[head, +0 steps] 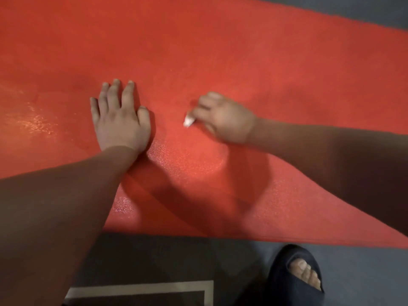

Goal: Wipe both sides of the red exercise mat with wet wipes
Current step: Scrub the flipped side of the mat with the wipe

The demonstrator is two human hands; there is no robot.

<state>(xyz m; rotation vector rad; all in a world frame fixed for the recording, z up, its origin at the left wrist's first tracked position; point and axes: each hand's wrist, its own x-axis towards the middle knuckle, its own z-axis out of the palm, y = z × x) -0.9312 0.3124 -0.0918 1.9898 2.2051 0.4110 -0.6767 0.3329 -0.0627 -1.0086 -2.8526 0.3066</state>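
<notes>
The red exercise mat [220,51] lies flat on the floor [364,268], long axis left to right. The left hand [120,120] presses flat on it, fingers straight; just beside it, the right hand [223,118] grips a white wet wipe [188,121] against the mat.

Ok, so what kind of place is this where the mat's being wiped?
Likely indoors, at home or in a gym; I cannot tell which. The red mat lies on a grey floor, with a dark patch with a pale stripe and a foot in an open-toed slipper beside it.
</notes>
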